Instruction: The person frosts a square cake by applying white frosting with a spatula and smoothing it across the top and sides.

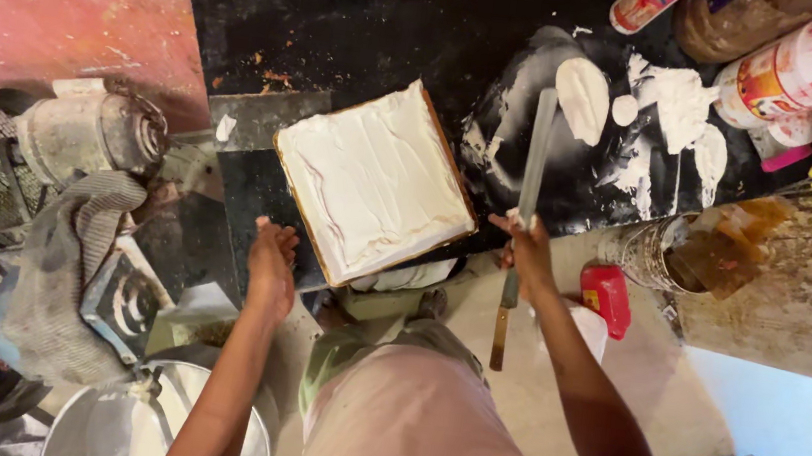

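Square frosted cake [374, 182] sat mid-counter on the black worktop [365, 43]. Left hand [273, 262] rested w/ fingers loose at the near-left edge of the worktop, gripping nothing. Right hand [527, 255] clenched around a long spatula [529, 186], just right of cake, blade pointing far toward cream smears [675, 106].

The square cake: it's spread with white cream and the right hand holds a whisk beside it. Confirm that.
Not a whisk. In the head view the right hand holds a long flat spatula beside the square cake, which is spread with white cream.
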